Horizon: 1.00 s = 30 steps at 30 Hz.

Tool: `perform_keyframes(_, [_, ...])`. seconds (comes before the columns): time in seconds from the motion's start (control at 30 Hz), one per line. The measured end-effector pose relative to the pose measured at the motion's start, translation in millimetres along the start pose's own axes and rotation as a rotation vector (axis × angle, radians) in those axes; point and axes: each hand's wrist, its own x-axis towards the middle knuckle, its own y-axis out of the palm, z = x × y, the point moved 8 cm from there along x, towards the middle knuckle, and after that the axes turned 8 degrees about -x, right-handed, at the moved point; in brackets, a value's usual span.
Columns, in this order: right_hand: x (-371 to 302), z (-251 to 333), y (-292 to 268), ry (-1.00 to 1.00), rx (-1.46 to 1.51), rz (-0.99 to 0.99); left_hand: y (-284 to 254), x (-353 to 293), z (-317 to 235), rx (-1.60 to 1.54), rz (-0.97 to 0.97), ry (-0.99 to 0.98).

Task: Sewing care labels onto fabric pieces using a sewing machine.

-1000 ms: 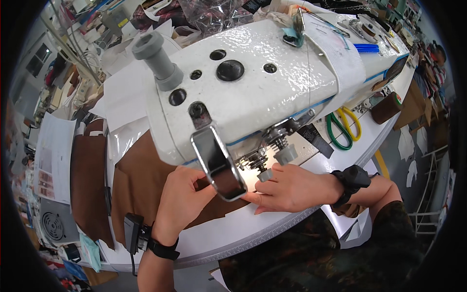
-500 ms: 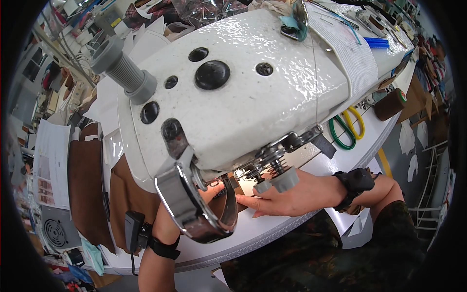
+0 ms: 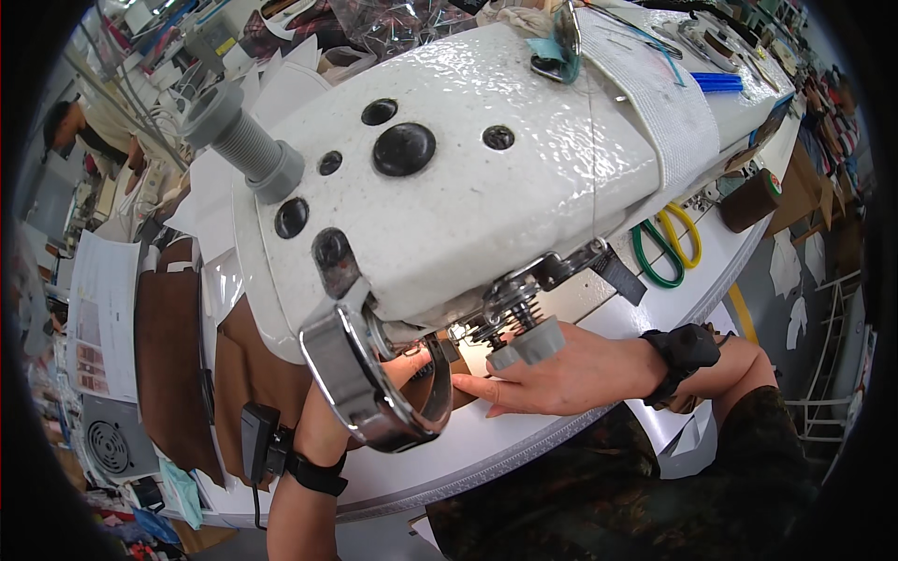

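Fabric (image 3: 257, 369) lies at nine o'clock from the spread right hand (image 3: 566, 374); whether the left hand (image 3: 405, 366) grips, I cannot tell.

- White table (image 3: 500, 438), a grey strip (image 3: 393, 500) along its near edge
- White sewing machine (image 3: 468, 178) across the middle
- Brown fabric pieces (image 3: 168, 365) at left
- Green-and-yellow-handled scissors (image 3: 639, 254), right
- Brown thread spool (image 3: 748, 202), right of the scissors

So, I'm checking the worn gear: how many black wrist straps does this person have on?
2: the left strap is around the left wrist, and the right strap around the right wrist. No others show.
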Motion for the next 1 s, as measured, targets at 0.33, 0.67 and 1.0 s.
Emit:
perform_keyframes(0.33, [0.2, -0.2, 0.1, 0.007, 0.017, 0.008, -1.4, 2.9, 6.5, 0.244, -0.043, -0.135])
perform_keyframes(0.67, [0.5, -0.1, 0.2, 0.017, -0.014, 0.037, 3.0, 3.9, 6.2, 0.290, -0.017, -0.118])
perform_keyframes(1.0, [2.0, 0.5, -2.4, -0.005, -0.006, -0.029, 0.5, 0.9, 6.7, 0.053, -0.013, -0.008])
